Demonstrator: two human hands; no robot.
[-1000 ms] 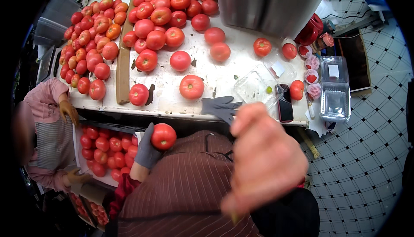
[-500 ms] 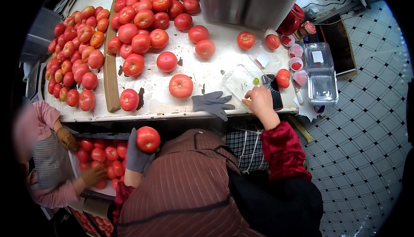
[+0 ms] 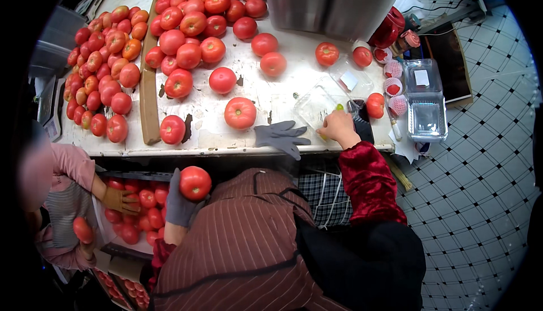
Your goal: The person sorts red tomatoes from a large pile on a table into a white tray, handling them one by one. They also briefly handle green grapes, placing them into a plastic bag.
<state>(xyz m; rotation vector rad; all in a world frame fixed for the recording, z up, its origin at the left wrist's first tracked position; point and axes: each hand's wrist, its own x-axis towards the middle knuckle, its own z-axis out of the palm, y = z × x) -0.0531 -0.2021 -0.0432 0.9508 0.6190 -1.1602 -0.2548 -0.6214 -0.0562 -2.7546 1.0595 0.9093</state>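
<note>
My left hand (image 3: 180, 206), in a grey glove, is closed around a large red tomato (image 3: 195, 184) in front of the striped apron. My bare right hand (image 3: 339, 129) reaches over the table's near edge, at the near right side of a clear plastic box (image 3: 315, 103). Its fingers are bent together, and whatever they grip is hidden or too small to name. A small green round thing (image 3: 339, 107) shows just beyond my knuckles. An empty grey glove (image 3: 281, 137) lies left of this hand. A dark phone-like object (image 3: 362, 127) rests to its right.
Many tomatoes (image 3: 192, 24) cover the table's far left, split by a cardboard strip (image 3: 149, 90). A tall metal container (image 3: 334, 0) stands at the back. Netted fruit (image 3: 393, 87) and an opened clear clamshell (image 3: 427, 117) lie right. A co-worker's gloved hand (image 3: 121, 199) is over a tomato crate.
My right hand has shifted slightly down and its fingers are more drawn in. The co-worker's gloved hand has moved over the crate, and their other hand now holds a tomato.
</note>
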